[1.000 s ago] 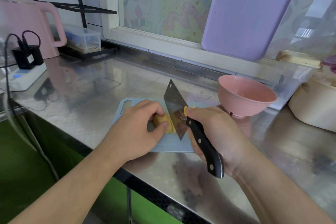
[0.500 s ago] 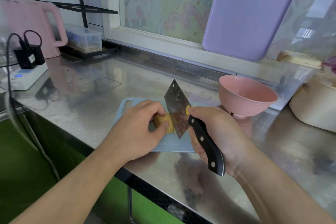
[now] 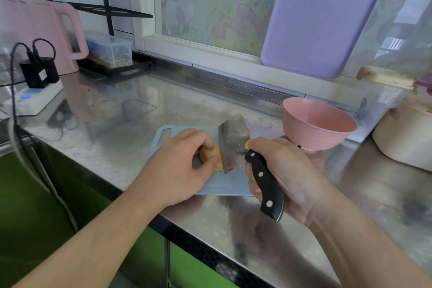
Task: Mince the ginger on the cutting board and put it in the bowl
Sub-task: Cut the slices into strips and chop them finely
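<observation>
Pale-blue plastic, the cutting board (image 3: pixel 233 186) lies on the steel counter (image 3: pixel 117 128) and carries the ginger (image 3: pixel 209 155). Fingers and thumb of the left hand (image 3: pixel 180 170) curl around the ginger; the right hand (image 3: pixel 285 175) wraps the cleaver (image 3: pixel 233 142) handle, blade against the ginger. Just right of the board stands the pink bowl (image 3: pixel 318 124).

steel counter (image 3: pixel 131 110) | cutting board (image 3: pixel 231 184) | bowl (image 3: pixel 318 128) | kettle (image 3: pixel 35 33) | possibly power strip (image 3: pixel 35 100)
</observation>
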